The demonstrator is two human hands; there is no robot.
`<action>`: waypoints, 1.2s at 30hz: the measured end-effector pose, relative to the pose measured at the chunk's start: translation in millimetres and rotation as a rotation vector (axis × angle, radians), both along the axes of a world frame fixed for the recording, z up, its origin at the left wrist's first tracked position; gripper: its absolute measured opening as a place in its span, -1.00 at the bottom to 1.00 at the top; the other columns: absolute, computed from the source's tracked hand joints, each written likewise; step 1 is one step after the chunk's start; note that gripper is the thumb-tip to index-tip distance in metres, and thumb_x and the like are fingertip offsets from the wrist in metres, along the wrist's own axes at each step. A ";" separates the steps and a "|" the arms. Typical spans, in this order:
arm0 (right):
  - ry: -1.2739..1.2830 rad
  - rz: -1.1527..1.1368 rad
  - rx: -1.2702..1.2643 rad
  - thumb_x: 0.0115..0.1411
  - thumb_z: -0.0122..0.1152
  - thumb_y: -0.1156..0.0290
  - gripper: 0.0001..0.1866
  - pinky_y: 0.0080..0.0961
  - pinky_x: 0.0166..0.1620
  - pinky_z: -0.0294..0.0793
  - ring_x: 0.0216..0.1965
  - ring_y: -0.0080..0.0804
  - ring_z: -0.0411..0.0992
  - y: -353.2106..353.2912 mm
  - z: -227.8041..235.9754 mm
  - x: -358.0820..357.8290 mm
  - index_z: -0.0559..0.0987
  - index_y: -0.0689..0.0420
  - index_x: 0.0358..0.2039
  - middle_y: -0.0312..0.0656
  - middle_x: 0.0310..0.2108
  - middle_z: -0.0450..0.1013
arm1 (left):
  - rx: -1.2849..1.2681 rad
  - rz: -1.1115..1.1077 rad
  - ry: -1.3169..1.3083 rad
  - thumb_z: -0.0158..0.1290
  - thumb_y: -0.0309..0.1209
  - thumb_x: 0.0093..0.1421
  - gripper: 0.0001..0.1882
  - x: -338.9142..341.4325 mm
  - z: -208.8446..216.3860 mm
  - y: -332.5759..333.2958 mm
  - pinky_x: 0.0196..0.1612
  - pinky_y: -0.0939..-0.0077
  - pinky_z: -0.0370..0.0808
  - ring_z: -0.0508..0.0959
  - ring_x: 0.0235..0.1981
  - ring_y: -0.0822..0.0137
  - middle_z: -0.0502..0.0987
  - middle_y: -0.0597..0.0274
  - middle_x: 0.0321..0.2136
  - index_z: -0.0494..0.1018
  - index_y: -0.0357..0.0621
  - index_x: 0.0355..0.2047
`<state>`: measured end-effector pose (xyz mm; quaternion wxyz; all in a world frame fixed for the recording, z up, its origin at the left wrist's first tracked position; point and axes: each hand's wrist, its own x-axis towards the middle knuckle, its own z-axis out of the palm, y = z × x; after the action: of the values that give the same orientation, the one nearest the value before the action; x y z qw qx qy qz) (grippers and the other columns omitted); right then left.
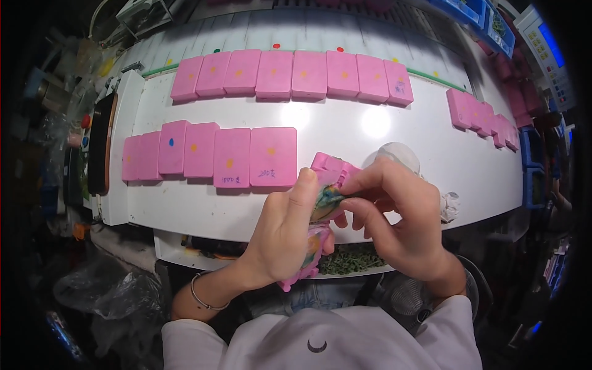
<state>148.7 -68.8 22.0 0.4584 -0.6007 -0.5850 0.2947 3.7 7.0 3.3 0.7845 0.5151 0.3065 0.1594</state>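
My left hand (pixel 280 231) grips a soft pink rubber mould (pixel 333 163), its thumb up along the side. The mould is bent open, and blue, green and yellow colour stains its inner face. My right hand (pixel 404 216) is closed in a pinch at the mould's opening, with thumb and forefinger against the coloured part. What sits between those fingertips is too small and covered to name. Below the mould, at the table's near edge, many small dark green pieces (pixel 351 261) lie in a tray or drawer.
A row of pink blocks (pixel 274 73) stands along the back of the white table (pixel 345 129). More pink blocks (pixel 202 148) stand at left, and smaller ones (pixel 475 112) at right. Near my right hand are a round white object (pixel 401 155) and crumpled white tissue (pixel 450 207).
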 end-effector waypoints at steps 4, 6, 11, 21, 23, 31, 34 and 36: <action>-0.114 -0.059 0.074 -0.04 0.15 0.76 -0.84 -0.67 -0.56 0.40 -0.57 -0.52 0.43 -11.1 5.4 -5.1 0.43 0.35 -0.40 -0.11 -0.49 0.40 | -0.023 0.091 0.001 -0.49 -0.01 0.32 -0.37 -0.9 -1.6 1.8 -0.58 0.62 0.36 0.40 -0.67 0.47 0.43 0.16 -0.55 0.38 -0.37 -0.34; -0.149 -0.106 0.134 -0.07 0.22 0.72 -0.84 -0.60 -0.54 0.41 -0.57 -0.46 0.44 -20.7 10.5 -7.2 0.45 0.32 -0.44 -0.08 -0.49 0.42 | -0.031 0.161 0.021 -0.47 -0.01 0.32 -0.37 -4.9 -1.5 4.4 -0.58 0.63 0.36 0.40 -0.68 0.47 0.43 0.16 -0.54 0.39 -0.37 -0.34; 0.167 -0.328 0.219 -0.15 0.32 0.75 -0.78 -0.63 -0.54 0.41 -0.59 -0.50 0.41 -33.5 0.5 -7.1 0.49 0.33 -0.45 -0.06 -0.51 0.45 | 0.048 0.026 -0.044 -0.32 0.10 0.24 -0.31 -22.1 -2.3 7.2 -0.44 0.63 0.42 0.47 -0.53 0.42 0.45 0.14 -0.45 0.40 -0.42 -0.19; -0.220 -0.261 0.292 -0.09 0.36 0.51 -0.70 -0.61 -0.64 0.37 -0.62 -0.40 0.43 -42.3 -24.2 -19.9 0.50 0.13 -0.30 -0.19 -0.50 0.48 | 0.166 0.109 -0.205 0.11 -0.58 0.05 -0.82 -9.3 -13.1 -23.3 -0.21 0.61 0.39 0.46 -0.28 0.46 0.45 0.19 -0.31 0.50 -0.32 -0.29; -0.256 -0.258 0.219 -0.06 0.33 0.52 -0.76 -0.60 -0.63 0.39 -0.65 -0.37 0.42 -44.1 -22.5 -19.8 0.52 0.15 -0.33 -0.19 -0.53 0.48 | 0.176 0.118 -0.197 0.10 -0.59 0.05 -0.87 -7.4 -11.1 -24.4 -0.21 0.60 0.40 0.47 -0.29 0.44 0.45 0.18 -0.32 0.52 -0.32 -0.35; 0.437 -0.163 -0.164 0.03 0.20 0.62 -0.93 -0.73 -0.69 0.22 -0.74 -0.64 0.30 -50.2 -8.6 -6.0 0.50 0.30 -0.43 -0.22 -0.66 0.42 | 0.492 0.088 -0.090 0.11 -0.68 -0.05 -0.83 -7.5 2.8 -24.2 -0.30 0.62 0.42 0.47 -0.39 0.44 0.44 0.18 -0.39 0.53 -0.28 -0.38; 0.857 -0.134 -0.405 0.14 0.11 0.58 -0.90 -0.81 -0.73 0.04 -0.77 -0.74 0.17 -50.0 -8.1 1.2 0.47 0.37 -0.45 -0.23 -0.70 0.36 | 0.548 0.068 -0.104 0.12 -0.72 -0.09 -0.80 -7.8 6.8 -23.4 -0.34 0.63 0.42 0.47 -0.42 0.45 0.44 0.19 -0.42 0.54 -0.28 -0.40; 1.219 0.038 -0.522 0.17 0.08 0.54 -0.86 -0.79 -0.75 0.02 -0.80 -0.74 0.14 -47.8 -11.7 7.3 0.46 0.39 -0.45 -0.21 -0.71 0.35 | 0.564 0.044 -0.118 0.12 -0.73 -0.11 -0.78 -7.5 7.3 -21.8 -0.36 0.63 0.42 0.47 -0.42 0.44 0.44 0.19 -0.43 0.55 -0.27 -0.40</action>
<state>156.1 -116.6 10.3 0.5414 -0.4071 -0.1409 0.7220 -3.9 -14.8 10.7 0.6231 0.6960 0.2151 0.2848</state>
